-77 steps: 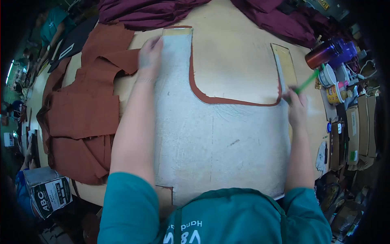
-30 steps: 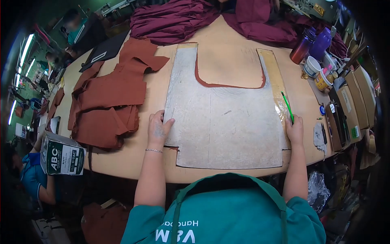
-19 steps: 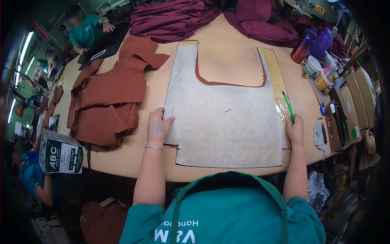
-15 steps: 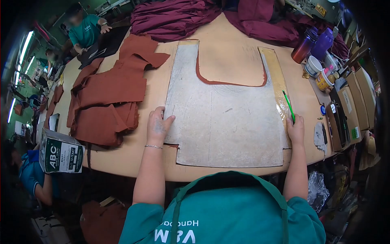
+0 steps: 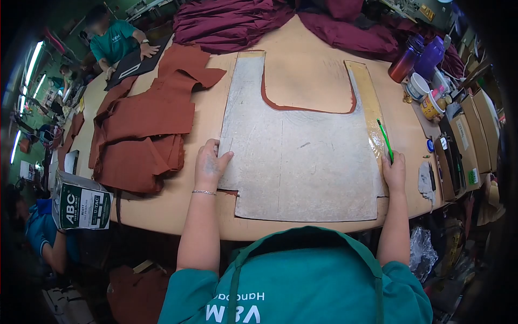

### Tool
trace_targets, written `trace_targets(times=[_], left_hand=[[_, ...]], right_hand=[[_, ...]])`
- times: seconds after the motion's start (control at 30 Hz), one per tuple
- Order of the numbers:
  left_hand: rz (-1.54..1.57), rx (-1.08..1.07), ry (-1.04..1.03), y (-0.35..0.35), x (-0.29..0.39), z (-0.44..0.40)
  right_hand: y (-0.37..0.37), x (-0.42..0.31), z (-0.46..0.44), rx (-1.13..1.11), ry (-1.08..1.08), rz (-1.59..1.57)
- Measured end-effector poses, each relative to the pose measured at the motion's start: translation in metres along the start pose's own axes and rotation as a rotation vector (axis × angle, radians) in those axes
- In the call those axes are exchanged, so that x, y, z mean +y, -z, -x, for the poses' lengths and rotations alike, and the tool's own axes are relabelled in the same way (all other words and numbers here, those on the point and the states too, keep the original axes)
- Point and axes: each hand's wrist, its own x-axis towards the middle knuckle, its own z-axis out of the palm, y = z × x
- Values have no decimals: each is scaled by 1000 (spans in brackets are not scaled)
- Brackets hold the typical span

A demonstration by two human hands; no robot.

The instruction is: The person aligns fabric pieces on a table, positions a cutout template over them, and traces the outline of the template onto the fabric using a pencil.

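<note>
A large grey-white U-shaped pattern template (image 5: 307, 162) lies flat on the table in front of me, its cut-out facing away. Rust-brown fabric peeks out along the cut-out's rim and at the lower left. My left hand (image 5: 210, 163) grips the template's left edge, thumb on top and fingers partly hidden. At the right edge, my right hand (image 5: 394, 168) is closed around a green pencil (image 5: 384, 136), which points up and away. That hand rests against the template's side, by a yellowish taped strip (image 5: 368, 97).
Rust-brown fabric pieces (image 5: 145, 119) are stacked on the left, near an ABC-labelled can (image 5: 82, 205). Maroon fabric (image 5: 232, 24) is heaped at the back. Bottles (image 5: 406, 59), tubs (image 5: 431, 105) and cardboard boxes (image 5: 469, 132) line the right. A co-worker (image 5: 116, 43) handles black material at far left.
My hands and the template stay almost still, with only a tiny shift in view. The co-worker's hand and the black material at the far left have moved.
</note>
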Motion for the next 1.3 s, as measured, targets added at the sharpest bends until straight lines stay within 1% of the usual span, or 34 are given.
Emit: trace_targets(times=[0.3,0.4,0.5,0.6,0.7,0.8,0.9,1.13,1.3], left_hand=[[27,-8,-4,-2,-5,-3],[160,-17,-21,-7,-9,-4],[5,-21,-14,-6,-11,-7],[-8,-18,-14,4,7,0],[-3,3,9,1,2,-1],[25,14,-38,-1,-4,-3],[-6,7,-27,4,6,1],[27,3,10,-2,-5,-4],[4,1,7,-3,-6,-5]], right_hand=[[-3,6,-1,12,19,-13],[-2,13,6,32,29,22],[-5,10,-1,16,52,57],[-2,7,-3,-22,21,45],[-1,5,-3,-32,-4,33],[-2,7,-3,-24,17,48],[-3,7,-2,1,37,33],[2,3,-1,-10,37,26],[1,2,1,22,25,-9]])
